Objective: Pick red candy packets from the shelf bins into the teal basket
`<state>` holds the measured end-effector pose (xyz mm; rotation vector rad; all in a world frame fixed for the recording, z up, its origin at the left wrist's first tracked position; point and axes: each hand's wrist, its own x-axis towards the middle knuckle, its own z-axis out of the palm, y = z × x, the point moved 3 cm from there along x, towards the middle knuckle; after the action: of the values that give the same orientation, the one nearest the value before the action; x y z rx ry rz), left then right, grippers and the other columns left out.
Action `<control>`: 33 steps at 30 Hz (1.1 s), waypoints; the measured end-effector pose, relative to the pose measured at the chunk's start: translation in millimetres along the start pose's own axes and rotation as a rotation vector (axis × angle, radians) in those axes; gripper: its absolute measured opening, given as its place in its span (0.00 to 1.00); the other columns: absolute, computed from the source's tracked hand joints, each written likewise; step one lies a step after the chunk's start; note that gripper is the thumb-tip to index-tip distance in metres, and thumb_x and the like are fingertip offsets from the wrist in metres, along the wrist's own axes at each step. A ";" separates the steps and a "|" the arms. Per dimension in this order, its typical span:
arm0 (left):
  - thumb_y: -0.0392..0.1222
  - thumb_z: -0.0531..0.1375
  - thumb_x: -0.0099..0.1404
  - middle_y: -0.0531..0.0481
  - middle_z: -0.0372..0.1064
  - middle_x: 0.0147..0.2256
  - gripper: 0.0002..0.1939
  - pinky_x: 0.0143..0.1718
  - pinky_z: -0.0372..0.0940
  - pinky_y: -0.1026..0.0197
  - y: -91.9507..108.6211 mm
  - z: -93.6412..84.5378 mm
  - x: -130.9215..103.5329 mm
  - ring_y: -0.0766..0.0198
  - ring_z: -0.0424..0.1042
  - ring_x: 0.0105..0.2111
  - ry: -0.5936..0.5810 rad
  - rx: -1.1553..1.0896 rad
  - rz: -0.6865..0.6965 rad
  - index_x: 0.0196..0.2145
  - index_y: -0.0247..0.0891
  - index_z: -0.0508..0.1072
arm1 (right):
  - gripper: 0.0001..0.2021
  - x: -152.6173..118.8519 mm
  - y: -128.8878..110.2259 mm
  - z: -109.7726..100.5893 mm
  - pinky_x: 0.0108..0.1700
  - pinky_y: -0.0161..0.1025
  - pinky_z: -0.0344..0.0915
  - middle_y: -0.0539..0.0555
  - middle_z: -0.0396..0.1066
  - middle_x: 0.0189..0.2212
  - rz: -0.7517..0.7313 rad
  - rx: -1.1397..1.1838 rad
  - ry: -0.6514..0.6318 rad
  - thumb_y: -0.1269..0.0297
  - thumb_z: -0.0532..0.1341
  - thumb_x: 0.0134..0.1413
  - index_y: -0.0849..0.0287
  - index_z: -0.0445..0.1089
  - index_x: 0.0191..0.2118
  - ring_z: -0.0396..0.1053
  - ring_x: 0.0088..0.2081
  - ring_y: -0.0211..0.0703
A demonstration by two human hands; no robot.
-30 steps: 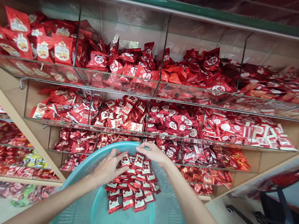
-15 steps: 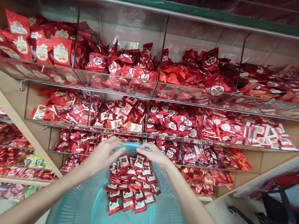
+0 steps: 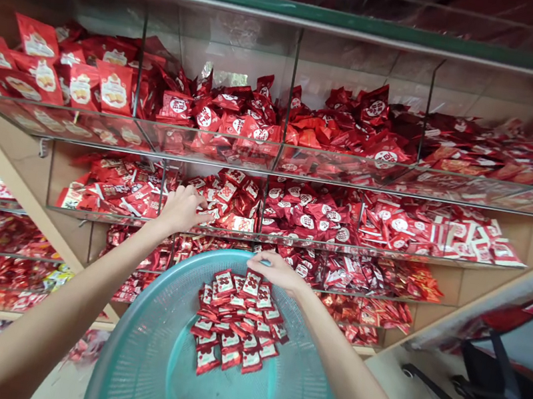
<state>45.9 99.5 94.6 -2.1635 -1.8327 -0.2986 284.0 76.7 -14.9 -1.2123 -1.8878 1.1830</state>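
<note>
Below our right hand [image 3: 275, 272], gripping the basket [image 3: 136, 334] rim, some packets [image 3: 237, 322] lie gathered; beside our half-spread left hand [image 3: 182, 209], many shelved packets [image 3: 228, 191] are left.

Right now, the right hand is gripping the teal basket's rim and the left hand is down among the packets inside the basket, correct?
Not quite: the head view shows the left hand at the shelf packets beyond the basket, not inside it. The right hand is gripping the teal basket by its rim.
</note>
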 end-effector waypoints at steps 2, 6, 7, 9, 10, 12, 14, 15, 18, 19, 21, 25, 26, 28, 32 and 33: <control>0.57 0.54 0.58 0.42 0.63 0.41 0.19 0.41 0.56 0.53 1.6 1.6 2.2 0.49 0.60 0.43 -0.030 -0.011 0.001 0.36 0.41 0.74 | 0.14 -1.3 0.6 -1.7 0.48 0.39 0.57 0.53 0.70 0.36 -0.012 -0.002 0.011 0.53 0.61 0.46 0.59 0.72 0.29 0.65 0.41 0.42; 0.56 0.59 0.54 0.43 0.62 0.42 0.18 0.43 0.55 0.53 3.0 3.0 4.3 0.50 0.59 0.44 -0.059 -0.032 -0.004 0.36 0.42 0.73 | 0.14 -2.9 4.1 -3.6 0.48 0.39 0.56 0.53 0.70 0.36 -0.012 -0.009 0.022 0.53 0.61 0.46 0.59 0.72 0.29 0.65 0.42 0.42; 0.55 0.60 0.53 0.43 0.62 0.42 0.18 0.43 0.54 0.53 3.1 3.1 4.5 0.50 0.59 0.44 -0.066 -0.040 -0.011 0.36 0.42 0.73 | 0.14 -3.2 4.8 -4.0 0.48 0.40 0.56 0.53 0.70 0.36 -0.003 -0.011 0.026 0.52 0.61 0.46 0.59 0.72 0.29 0.64 0.42 0.42; 0.54 0.61 0.51 0.44 0.62 0.41 0.17 0.43 0.54 0.53 3.5 3.1 4.6 0.50 0.59 0.44 -0.073 -0.057 -0.021 0.35 0.42 0.72 | 0.14 -3.7 5.1 -4.5 0.48 0.40 0.56 0.52 0.70 0.36 0.002 -0.014 0.032 0.52 0.61 0.45 0.59 0.72 0.29 0.64 0.42 0.42; 0.53 0.61 0.51 0.44 0.63 0.41 0.17 0.42 0.54 0.53 3.8 3.1 4.5 0.51 0.59 0.43 -0.071 -0.066 -0.020 0.35 0.41 0.71 | 0.14 -3.9 4.9 -4.6 0.48 0.40 0.56 0.52 0.70 0.35 -0.003 -0.014 0.031 0.52 0.61 0.45 0.59 0.72 0.29 0.65 0.42 0.42; 0.52 0.61 0.51 0.45 0.64 0.40 0.15 0.42 0.54 0.54 4.1 3.5 4.1 0.51 0.60 0.43 -0.056 -0.089 -0.003 0.33 0.41 0.70 | 0.14 -3.8 4.5 -4.6 0.48 0.40 0.57 0.52 0.70 0.35 -0.008 -0.012 0.027 0.52 0.61 0.46 0.59 0.72 0.29 0.65 0.41 0.42; 0.50 0.61 0.52 0.46 0.66 0.38 0.13 0.42 0.54 0.54 3.4 5.0 3.7 0.51 0.61 0.42 -0.038 -0.124 0.012 0.32 0.41 0.69 | 0.14 -3.3 5.1 -4.4 0.48 0.40 0.57 0.52 0.70 0.36 0.005 -0.017 0.027 0.52 0.61 0.45 0.58 0.72 0.29 0.65 0.42 0.43; 0.49 0.60 0.52 0.47 0.67 0.36 0.12 0.43 0.54 0.53 2.4 6.0 3.6 0.52 0.61 0.42 -0.030 -0.149 0.013 0.32 0.41 0.69 | 0.14 -2.9 5.6 -4.3 0.48 0.40 0.57 0.52 0.70 0.37 0.014 -0.023 0.029 0.52 0.61 0.45 0.58 0.73 0.30 0.65 0.42 0.43; 0.49 0.60 0.53 0.49 0.69 0.31 0.12 0.43 0.55 0.53 -2.4 7.6 4.2 0.54 0.65 0.38 0.001 -0.279 -0.025 0.32 0.40 0.70 | 0.14 -1.7 6.5 -3.4 0.49 0.40 0.56 0.52 0.70 0.37 0.023 -0.031 0.025 0.52 0.61 0.45 0.58 0.73 0.30 0.65 0.43 0.43; 0.50 0.60 0.52 0.50 0.70 0.31 0.12 0.42 0.56 0.53 -4.0 6.4 4.3 0.56 0.67 0.36 0.025 -0.354 -0.044 0.32 0.40 0.70 | 0.13 -1.4 6.4 -3.0 0.49 0.40 0.57 0.52 0.70 0.37 0.017 -0.027 0.022 0.52 0.61 0.45 0.58 0.73 0.30 0.65 0.43 0.43; 0.51 0.61 0.51 0.50 0.71 0.31 0.14 0.40 0.59 0.56 -6.5 0.4 3.4 0.59 0.68 0.33 0.085 -0.558 -0.088 0.31 0.38 0.70 | 0.13 -1.0 6.2 -2.4 0.49 0.40 0.57 0.52 0.70 0.36 0.001 -0.017 0.014 0.52 0.61 0.45 0.58 0.73 0.29 0.65 0.43 0.43; 0.51 0.64 0.49 0.50 0.71 0.31 0.16 0.35 0.65 0.60 -5.3 -18.6 -6.0 0.63 0.70 0.31 0.093 -1.020 -0.219 0.30 0.36 0.71 | 0.13 -1.3 6.7 -2.3 0.50 0.40 0.56 0.52 0.70 0.37 0.017 -0.025 0.023 0.53 0.61 0.45 0.58 0.73 0.30 0.64 0.44 0.43; 0.51 0.65 0.49 0.50 0.71 0.31 0.16 0.35 0.66 0.60 -3.0 -22.6 -10.0 0.63 0.71 0.31 0.040 -1.144 -0.249 0.31 0.36 0.71 | 0.13 -1.6 6.7 -2.4 0.50 0.41 0.55 0.52 0.69 0.37 0.025 -0.026 0.028 0.53 0.61 0.45 0.58 0.72 0.30 0.64 0.44 0.44; 0.48 0.65 0.50 0.50 0.70 0.32 0.16 0.33 0.69 0.59 4.8 -28.1 -19.2 0.63 0.73 0.32 -0.131 -1.387 -0.284 0.33 0.37 0.69 | 0.13 -2.1 5.6 -2.3 0.50 0.41 0.56 0.52 0.69 0.37 0.028 -0.017 0.027 0.53 0.61 0.45 0.58 0.72 0.30 0.64 0.44 0.43; 0.41 0.66 0.51 0.50 0.71 0.32 0.18 0.32 0.71 0.63 20.5 -34.1 -36.7 0.62 0.75 0.33 -0.378 -1.541 -0.256 0.39 0.38 0.68 | 0.13 -3.0 1.8 -1.8 0.49 0.39 0.56 0.52 0.70 0.36 0.007 0.006 0.013 0.53 0.62 0.45 0.59 0.72 0.29 0.65 0.42 0.43; 0.40 0.66 0.51 0.49 0.71 0.32 0.17 0.31 0.71 0.64 23.6 -34.7 -39.8 0.63 0.75 0.33 -0.407 -1.538 -0.232 0.39 0.37 0.69 | 0.13 -3.1 1.4 -1.7 0.48 0.39 0.56 0.52 0.70 0.36 0.007 0.007 0.010 0.53 0.62 0.45 0.59 0.72 0.29 0.65 0.42 0.43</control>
<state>63.3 47.1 111.5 -2.9313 -2.4256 -1.9835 287.2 74.7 -15.5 -1.2202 -1.8716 1.1840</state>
